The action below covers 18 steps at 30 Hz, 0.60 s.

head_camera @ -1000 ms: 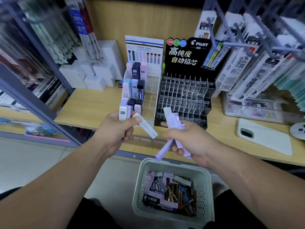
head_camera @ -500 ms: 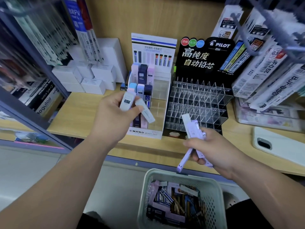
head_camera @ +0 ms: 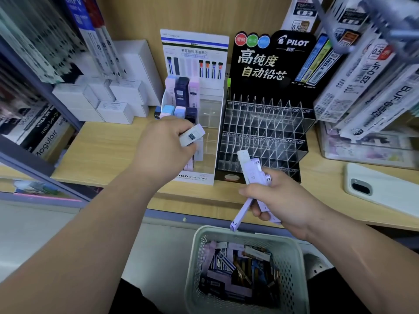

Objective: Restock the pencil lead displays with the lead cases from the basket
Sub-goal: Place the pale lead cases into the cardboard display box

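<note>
Head view: left hand (head_camera: pixel 164 147) is pinching one white lead case (head_camera: pixel 192 138) at the Mono display (head_camera: pixel 192 123); right hand (head_camera: pixel 283 201) is gripping several lilac cases (head_camera: pixel 254 173) above the basket (head_camera: pixel 292 264).

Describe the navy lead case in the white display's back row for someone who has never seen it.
On the wooden shelf, left of the black Pilot rack, stands a white display. In its back row three cases stand upright; the navy case is the middle one, dark between two pale neighbours.
</note>
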Tool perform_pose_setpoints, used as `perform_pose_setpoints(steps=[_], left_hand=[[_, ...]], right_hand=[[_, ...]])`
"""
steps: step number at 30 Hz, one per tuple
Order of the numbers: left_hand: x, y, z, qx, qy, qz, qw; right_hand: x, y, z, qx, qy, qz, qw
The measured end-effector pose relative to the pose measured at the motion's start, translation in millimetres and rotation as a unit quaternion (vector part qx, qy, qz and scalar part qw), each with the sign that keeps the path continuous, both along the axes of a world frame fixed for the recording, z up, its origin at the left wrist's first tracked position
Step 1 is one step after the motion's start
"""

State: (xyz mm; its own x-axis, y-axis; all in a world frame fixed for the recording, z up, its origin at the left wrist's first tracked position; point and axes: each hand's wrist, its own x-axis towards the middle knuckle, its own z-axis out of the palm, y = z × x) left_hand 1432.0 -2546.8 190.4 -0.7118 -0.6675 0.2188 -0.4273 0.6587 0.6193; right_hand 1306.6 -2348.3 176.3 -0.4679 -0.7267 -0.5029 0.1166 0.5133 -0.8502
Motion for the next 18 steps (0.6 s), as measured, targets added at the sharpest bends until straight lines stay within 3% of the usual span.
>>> perform_pose_setpoints(steps=[7,12,18], left_hand=[[-6.5,3.4,-3.9,-0.077,-0.017,0.006,0.997],[-7.9,3.0,0.8,-0.051,-0.040,0.016,0.998],[-9.7,-1.8,-0.9,-0.085,-0.079,-0.001,0.993]], right_hand=[[3.6,3.6,4.8,-0.012,-0.025,-0.008,1.000],[3.6,5.6,3.0,-0.014,-0.021,-0.005,1.000],[0.5,6.0,-4.7,-0.010,-0.017,-0.014,1.000]])
